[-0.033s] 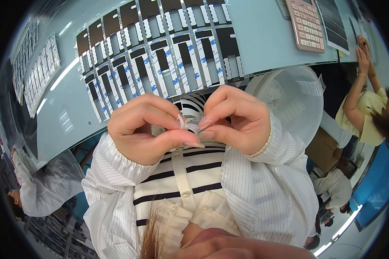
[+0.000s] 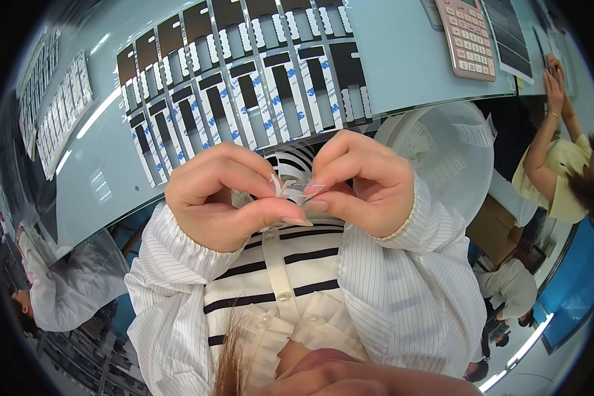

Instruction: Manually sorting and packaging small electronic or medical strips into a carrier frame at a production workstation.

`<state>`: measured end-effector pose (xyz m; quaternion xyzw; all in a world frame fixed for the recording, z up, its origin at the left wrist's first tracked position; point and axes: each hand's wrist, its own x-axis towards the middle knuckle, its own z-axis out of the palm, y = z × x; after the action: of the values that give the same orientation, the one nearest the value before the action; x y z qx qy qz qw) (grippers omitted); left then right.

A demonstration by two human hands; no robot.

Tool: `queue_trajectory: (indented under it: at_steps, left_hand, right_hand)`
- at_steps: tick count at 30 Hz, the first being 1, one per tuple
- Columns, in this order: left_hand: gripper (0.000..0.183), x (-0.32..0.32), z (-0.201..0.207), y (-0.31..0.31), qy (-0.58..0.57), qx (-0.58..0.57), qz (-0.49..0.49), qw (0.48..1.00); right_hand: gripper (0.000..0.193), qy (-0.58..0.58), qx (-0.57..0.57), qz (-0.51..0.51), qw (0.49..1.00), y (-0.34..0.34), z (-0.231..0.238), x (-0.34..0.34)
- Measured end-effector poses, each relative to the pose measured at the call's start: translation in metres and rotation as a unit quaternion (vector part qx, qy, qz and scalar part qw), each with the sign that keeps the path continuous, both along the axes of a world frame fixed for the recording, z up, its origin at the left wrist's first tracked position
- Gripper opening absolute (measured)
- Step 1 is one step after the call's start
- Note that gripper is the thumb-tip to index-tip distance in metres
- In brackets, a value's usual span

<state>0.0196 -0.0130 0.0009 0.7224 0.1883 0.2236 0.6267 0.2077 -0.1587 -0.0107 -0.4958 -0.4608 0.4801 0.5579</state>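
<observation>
Both hands meet in front of my chest, just off the table's near edge, with fingertips pinched close together. Between them is a small clear film piece with white strips [image 2: 296,190] curling from it; its exact kind cannot be made out. My left hand [image 2: 228,191] pinches the white-strip end between thumb and index finger. On the other side, my right hand [image 2: 360,181] grips the clear end the same way. Beyond the hands, flat black pieces [image 2: 285,86] with white, blue-printed backing strips lie in two rows on the table. My fingers partly hide the held piece.
A glass-topped table [image 2: 402,72] spans the far side, bearing a pink calculator [image 2: 467,39]. More white strip sheets [image 2: 63,115] lie at the left. A translucent white bin [image 2: 459,165] stands right of my hands, near a cardboard box [image 2: 495,228]. Other people work at both sides.
</observation>
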Motion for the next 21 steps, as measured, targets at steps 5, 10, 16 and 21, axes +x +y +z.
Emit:
queue_trajectory:
  at_steps: [5, 10, 16, 21]
  left_hand:
    - [0.030, 0.003, -0.004, 0.001, -0.055, -0.064, -0.036, 0.996]
    - [0.025, 0.001, 0.001, -0.011, -0.028, -0.194, 0.039, 0.980]
    - [0.028, 0.003, 0.010, -0.010, 0.027, -0.138, 0.036, 0.989]
    - [0.031, 0.003, 0.002, 0.002, 0.035, 0.109, -0.114, 0.987]
  right_hand:
    - [0.022, -0.154, 0.079, -0.078, 0.982, -0.001, 0.012, 0.002]
    - [0.015, -0.238, 0.176, -0.148, 0.944, -0.003, 0.014, 0.021]
    - [0.016, -0.003, 0.169, -0.302, 0.938, -0.006, 0.018, 0.040]
    - [0.016, 0.003, 0.122, -0.333, 0.935, 0.001, 0.022, 0.087]
